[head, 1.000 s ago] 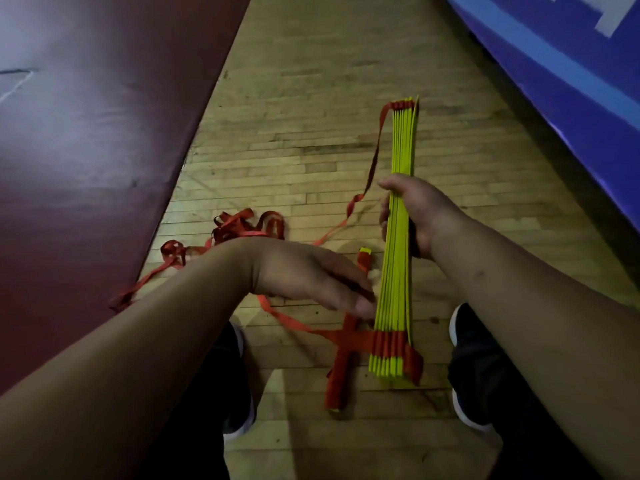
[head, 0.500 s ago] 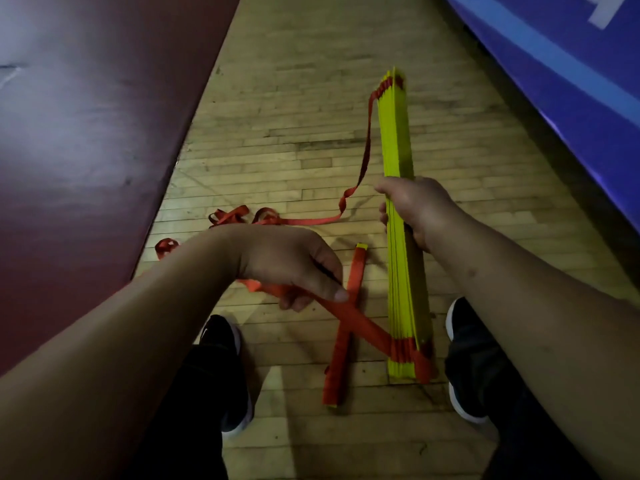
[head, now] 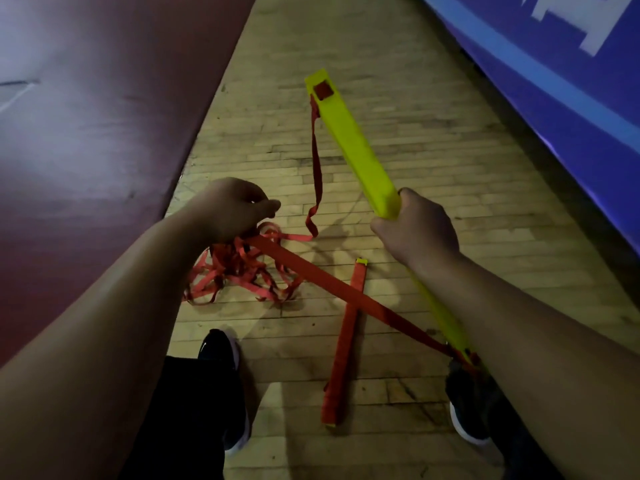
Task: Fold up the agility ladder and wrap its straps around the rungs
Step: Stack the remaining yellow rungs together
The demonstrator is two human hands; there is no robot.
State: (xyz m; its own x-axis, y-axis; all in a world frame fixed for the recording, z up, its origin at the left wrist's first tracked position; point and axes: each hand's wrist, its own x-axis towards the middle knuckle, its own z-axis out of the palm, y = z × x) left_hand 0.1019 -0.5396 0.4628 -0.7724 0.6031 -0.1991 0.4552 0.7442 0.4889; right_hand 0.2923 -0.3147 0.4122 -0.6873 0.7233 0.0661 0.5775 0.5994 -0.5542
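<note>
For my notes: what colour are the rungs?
The rungs are yellow, clearest in the head view.

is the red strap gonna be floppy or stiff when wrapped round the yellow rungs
Red strap: probably floppy, heaped in loose loops, straight only where the left hand pulls it. Likely tangles easily.

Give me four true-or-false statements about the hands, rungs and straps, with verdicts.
1. The right hand grips the rungs. True.
2. The left hand is empty. False: it holds the strap bunch.
3. A taut strap runs from the left hand to the rungs' near end. True.
4. The strap bunch is wrapped round the rungs. False: it hangs loose below the left hand, apart from the rungs.
</note>
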